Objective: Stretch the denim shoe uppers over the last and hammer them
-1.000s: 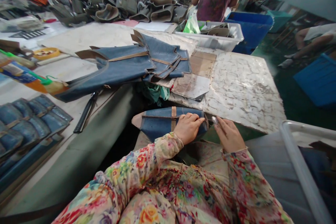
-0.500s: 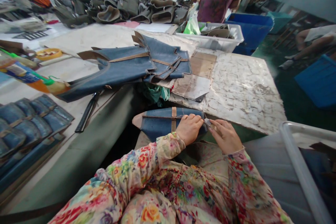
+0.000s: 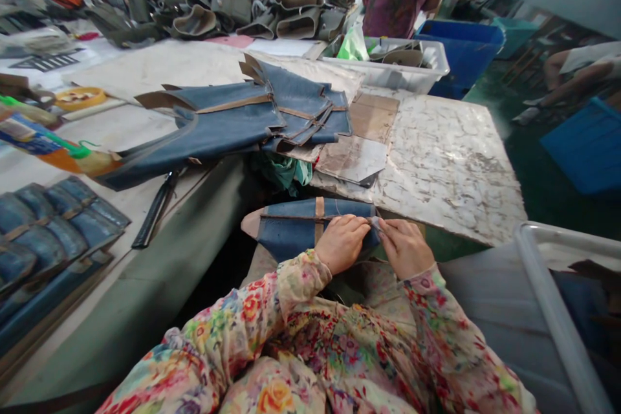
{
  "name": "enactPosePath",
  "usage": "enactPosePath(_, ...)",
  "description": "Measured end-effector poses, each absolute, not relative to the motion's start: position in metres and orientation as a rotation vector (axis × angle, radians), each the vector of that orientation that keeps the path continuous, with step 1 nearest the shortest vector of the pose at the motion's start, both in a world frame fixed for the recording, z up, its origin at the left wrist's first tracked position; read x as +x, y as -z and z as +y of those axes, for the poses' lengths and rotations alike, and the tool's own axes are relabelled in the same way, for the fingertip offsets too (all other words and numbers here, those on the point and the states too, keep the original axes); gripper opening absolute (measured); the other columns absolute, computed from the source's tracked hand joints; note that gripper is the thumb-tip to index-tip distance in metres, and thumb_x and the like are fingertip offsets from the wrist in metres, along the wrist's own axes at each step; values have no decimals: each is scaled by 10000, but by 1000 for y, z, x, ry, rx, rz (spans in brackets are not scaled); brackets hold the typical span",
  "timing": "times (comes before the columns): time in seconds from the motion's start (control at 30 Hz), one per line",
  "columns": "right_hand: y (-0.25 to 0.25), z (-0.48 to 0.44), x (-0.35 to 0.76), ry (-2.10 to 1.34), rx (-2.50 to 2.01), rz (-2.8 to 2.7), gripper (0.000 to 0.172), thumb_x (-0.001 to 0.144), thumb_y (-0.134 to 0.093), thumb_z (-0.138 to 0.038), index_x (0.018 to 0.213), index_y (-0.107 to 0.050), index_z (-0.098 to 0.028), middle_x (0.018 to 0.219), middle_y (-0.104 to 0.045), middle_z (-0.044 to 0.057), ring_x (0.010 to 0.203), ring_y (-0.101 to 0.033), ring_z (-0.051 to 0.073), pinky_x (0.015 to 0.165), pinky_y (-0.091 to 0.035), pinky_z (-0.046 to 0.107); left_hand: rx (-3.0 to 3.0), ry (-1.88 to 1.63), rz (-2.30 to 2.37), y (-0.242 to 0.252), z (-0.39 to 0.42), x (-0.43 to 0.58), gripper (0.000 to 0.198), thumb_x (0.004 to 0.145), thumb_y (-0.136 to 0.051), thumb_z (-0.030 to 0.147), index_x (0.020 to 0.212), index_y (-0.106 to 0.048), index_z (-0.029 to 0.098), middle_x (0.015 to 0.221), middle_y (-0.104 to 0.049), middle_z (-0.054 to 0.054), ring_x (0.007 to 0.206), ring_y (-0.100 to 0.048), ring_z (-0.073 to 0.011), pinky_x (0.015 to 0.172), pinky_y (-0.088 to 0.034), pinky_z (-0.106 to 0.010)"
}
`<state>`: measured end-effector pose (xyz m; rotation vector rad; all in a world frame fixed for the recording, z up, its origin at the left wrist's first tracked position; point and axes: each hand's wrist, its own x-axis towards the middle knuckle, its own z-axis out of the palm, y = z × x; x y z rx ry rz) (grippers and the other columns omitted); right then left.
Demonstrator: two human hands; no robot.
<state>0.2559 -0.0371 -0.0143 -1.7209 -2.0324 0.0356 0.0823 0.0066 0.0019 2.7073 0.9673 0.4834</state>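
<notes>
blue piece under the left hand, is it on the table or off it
Off: the blue piece lies over the lap, on the near side of the table, with the left hand on it.

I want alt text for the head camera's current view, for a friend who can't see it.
A person's left hand holds a blue piece with a tan band over the lap, while the right hand meets its right end, a small pale object at the fingertips. Ahead, more blue pieces lie overlapped on a worktable.
</notes>
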Motion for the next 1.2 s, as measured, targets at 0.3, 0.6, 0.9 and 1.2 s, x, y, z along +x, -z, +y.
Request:
enactPosePath(0.3, 7, -37, 221, 64, -1715, -2082, 306, 880, -412, -210, 1124, -583, -144, 1026, -592, 79, 981, -472, 204, 862, -435, 326, 2783, -475, 1184, 3, 7, 63, 314, 896, -349, 187, 1178, -483, 145, 1129, -552, -69, 1054, -462, -185, 920, -363, -335)
enactPosePath(0.6, 5, -27, 186, 57, -1651, -2181, 324, 890, -379, -194, 1152, -554, -120, 1013, -583, 105, 986, -470, 211, 862, -437, 325, 2804, -493, 1251, 0, 4, 28, 305, 872, -415, 181, 1162, -507, 161, 1134, -561, -60, 1064, -468, -180, 936, -367, -329)
enactPosePath(0.9, 4, -29, 179, -137, -1526, -2187, 308, 887, -395, -214, 1137, -561, -146, 1017, -574, 92, 975, -486, 203, 881, -435, 334, 2821, -599, 1368, 9, -13, -8, 384, 885, -376, 204, 1255, -448, 132, 1290, -485, -81, 1228, -378, -187, 1054, -282, -360)
enactPosePath(1.2, 5, -5, 193, -536, -1397, -2181, 312, 881, -410, -291, 1119, -588, -196, 1000, -596, 73, 943, -537, 183, 863, -439, 341, 2831, -531, 1350, 11, -24, -17, 417, 880, -374, 197, 1288, -408, 120, 1361, -411, -85, 1276, -328, -187, 1034, -307, -347)
